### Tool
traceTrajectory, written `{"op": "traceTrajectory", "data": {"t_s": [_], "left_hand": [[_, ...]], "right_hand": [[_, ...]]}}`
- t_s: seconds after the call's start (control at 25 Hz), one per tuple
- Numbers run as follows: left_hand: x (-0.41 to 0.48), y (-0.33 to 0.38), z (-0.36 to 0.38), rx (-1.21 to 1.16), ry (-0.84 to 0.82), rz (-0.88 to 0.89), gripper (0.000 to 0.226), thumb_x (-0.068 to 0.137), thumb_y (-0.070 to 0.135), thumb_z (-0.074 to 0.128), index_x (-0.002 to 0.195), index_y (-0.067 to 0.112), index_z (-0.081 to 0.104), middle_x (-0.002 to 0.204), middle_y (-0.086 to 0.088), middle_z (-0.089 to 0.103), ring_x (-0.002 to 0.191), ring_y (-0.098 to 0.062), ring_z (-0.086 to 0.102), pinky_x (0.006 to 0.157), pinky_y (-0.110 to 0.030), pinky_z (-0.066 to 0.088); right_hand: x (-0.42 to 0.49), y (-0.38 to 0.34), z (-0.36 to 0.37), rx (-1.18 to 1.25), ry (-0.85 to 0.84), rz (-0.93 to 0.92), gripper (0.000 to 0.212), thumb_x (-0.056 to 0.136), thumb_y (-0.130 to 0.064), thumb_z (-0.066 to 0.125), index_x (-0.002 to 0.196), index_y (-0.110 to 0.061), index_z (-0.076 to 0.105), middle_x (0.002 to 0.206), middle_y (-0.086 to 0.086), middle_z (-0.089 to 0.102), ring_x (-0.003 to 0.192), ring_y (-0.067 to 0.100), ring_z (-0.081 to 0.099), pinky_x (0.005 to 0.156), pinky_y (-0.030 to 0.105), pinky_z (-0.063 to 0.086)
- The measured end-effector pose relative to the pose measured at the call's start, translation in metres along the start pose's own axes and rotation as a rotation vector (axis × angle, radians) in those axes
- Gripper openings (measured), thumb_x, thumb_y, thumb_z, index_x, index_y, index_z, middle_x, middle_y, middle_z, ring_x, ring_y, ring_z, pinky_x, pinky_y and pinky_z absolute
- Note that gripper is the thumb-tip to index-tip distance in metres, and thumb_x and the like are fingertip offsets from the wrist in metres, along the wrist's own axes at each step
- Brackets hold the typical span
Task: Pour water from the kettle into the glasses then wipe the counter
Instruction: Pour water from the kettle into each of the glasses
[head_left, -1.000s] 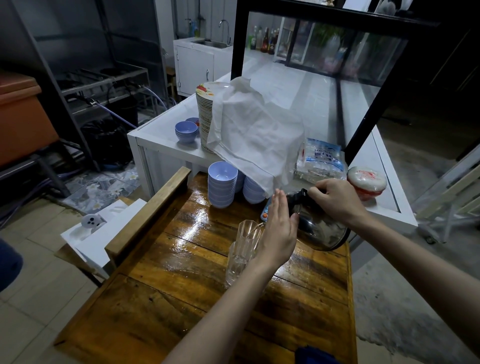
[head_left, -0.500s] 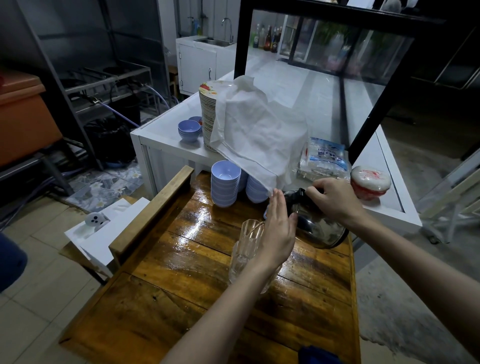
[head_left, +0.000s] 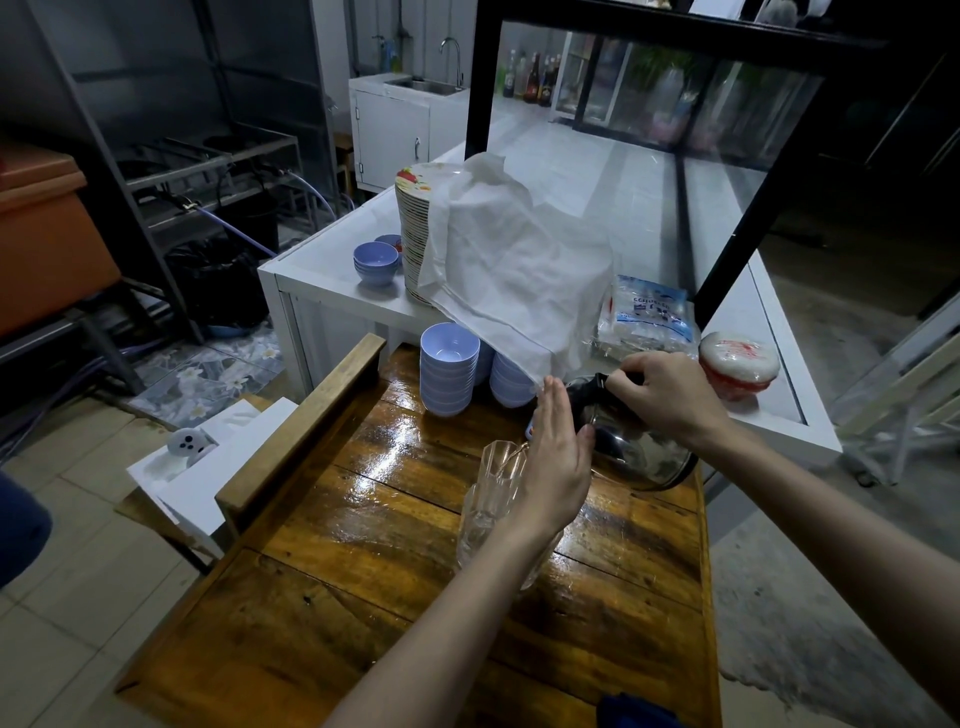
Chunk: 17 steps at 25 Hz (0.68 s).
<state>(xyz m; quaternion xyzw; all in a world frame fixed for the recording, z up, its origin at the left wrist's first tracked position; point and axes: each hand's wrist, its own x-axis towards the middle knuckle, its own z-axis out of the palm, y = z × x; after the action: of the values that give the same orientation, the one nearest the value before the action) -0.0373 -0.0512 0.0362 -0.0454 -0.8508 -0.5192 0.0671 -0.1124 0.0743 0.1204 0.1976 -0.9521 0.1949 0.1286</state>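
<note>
Right hand (head_left: 670, 397) grips the kettle (head_left: 636, 447) handle, kettle tilted left. Left hand (head_left: 553, 457), fingers flat and extended, hides its spout and part of the glasses (head_left: 491, 499); grip unclear.

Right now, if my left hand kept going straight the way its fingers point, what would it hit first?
Probably the hanging edge of the white cloth, just above the left hand fingertips; depth is unclear, so it might pass in front.

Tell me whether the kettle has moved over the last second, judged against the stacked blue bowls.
Cannot tell. The kettle keeps about the same place right of the blue bowls; the whole view shifted with the head, masking any small move.
</note>
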Motion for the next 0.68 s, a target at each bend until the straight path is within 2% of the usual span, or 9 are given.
{"op": "traceTrajectory", "data": {"t_s": [0.32, 0.68], "left_hand": [[0.0011, -0.0029, 0.0003, 0.013, 0.020, 0.004, 0.062, 0.105, 0.034, 0.025, 0.152, 0.012, -0.009, 0.161, -0.002, -0.014, 0.146, -0.008, -0.016, 0.121, -0.029, -0.004], [0.0002, -0.0026, -0.0003, 0.004, 0.046, 0.008, 0.062, 0.105, 0.032, 0.026, 0.152, 0.010, -0.007, 0.161, -0.003, -0.013, 0.146, -0.008, -0.015, 0.121, -0.029, -0.003]], "right_hand": [[0.0011, 0.0006, 0.0016, 0.002, 0.000, -0.017, 0.031, 0.084, -0.028, 0.058, 0.063, -0.006, 0.067, 0.059, 0.013, 0.065, 0.057, 0.029, 0.060, 0.055, 0.041, 0.050], [0.0053, -0.0011, 0.0015, -0.006, -0.004, -0.070, 0.047, 0.076, -0.045, 0.041, 0.059, -0.006, 0.063, 0.053, 0.010, 0.061, 0.050, 0.026, 0.057, 0.051, 0.040, 0.048]]}}
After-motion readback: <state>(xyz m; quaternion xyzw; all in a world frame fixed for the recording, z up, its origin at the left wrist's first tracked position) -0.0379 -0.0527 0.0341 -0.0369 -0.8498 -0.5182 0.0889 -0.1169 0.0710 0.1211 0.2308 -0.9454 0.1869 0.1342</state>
